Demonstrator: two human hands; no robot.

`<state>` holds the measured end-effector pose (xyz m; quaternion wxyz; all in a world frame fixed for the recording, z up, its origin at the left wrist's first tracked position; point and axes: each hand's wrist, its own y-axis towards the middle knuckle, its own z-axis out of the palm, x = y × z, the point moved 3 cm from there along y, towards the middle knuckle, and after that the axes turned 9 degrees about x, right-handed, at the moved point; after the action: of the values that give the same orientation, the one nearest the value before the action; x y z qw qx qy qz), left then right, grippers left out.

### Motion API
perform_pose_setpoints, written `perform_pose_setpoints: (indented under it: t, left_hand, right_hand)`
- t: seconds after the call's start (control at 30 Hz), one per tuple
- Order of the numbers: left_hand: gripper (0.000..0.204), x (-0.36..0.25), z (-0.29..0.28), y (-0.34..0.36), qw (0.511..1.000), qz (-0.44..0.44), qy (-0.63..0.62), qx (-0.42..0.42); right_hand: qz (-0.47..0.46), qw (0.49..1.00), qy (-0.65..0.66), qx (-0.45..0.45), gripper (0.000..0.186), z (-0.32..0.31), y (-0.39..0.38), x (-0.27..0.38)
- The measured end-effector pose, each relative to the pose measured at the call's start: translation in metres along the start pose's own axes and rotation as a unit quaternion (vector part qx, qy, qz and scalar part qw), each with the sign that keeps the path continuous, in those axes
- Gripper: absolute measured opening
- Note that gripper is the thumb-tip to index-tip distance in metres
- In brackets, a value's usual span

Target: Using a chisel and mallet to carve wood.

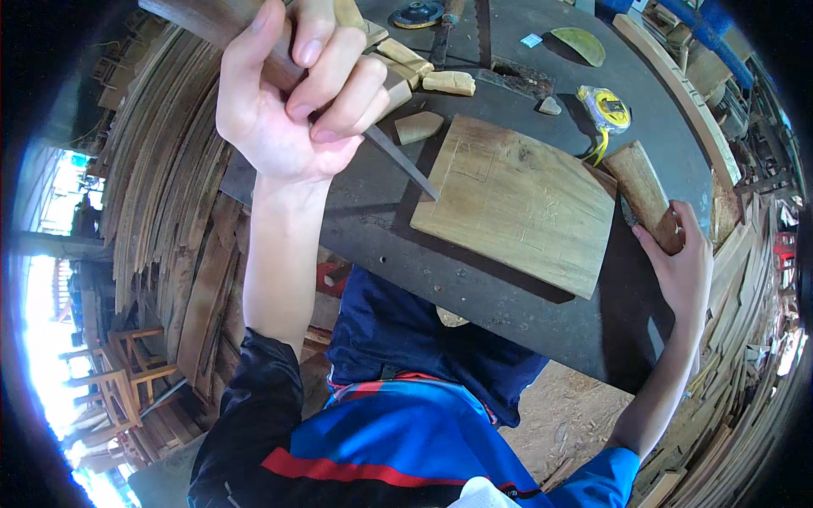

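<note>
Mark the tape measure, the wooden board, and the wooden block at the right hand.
Tape measure (608,110): head view, on its case.
Wooden board (521,207): head view, middle of top face.
Wooden block (641,190): head view, on its upper face.

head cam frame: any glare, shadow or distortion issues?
Head view: glare clips to white at far left; fisheye bows the planks and the rim falls to black; the wooden board throws a dark shadow on the bench; the left hand looms large, apparently close to the lens.
</note>
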<state>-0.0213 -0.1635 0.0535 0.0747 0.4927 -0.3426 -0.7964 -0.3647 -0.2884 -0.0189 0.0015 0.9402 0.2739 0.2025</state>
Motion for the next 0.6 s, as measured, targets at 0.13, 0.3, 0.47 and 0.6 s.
perform_pose_setpoints:
  t: [0.13,0.3,0.47,0.6]
  left_hand:
    - [0.033,-0.003,0.000,0.004,0.999,-0.010,-0.016,-0.045]
    - [0.035,0.004,-0.009,0.020,0.996,-0.059,-0.048,0.045]
    - [0.028,0.015,-0.003,0.027,0.993,-0.102,-0.057,0.014]
    - [0.022,0.014,0.009,0.021,0.994,-0.077,0.009,-0.072]
  right_hand:
    - [0.018,1.000,0.007,0.012,0.045,-0.001,0.000,0.002]
    - [0.003,1.000,0.004,0.006,0.045,0.001,0.001,0.000]
    - [0.001,1.000,-0.007,-0.003,0.046,-0.002,-0.001,-0.001]
    - [0.006,1.000,-0.016,0.006,0.045,-0.005,0.000,0.002]
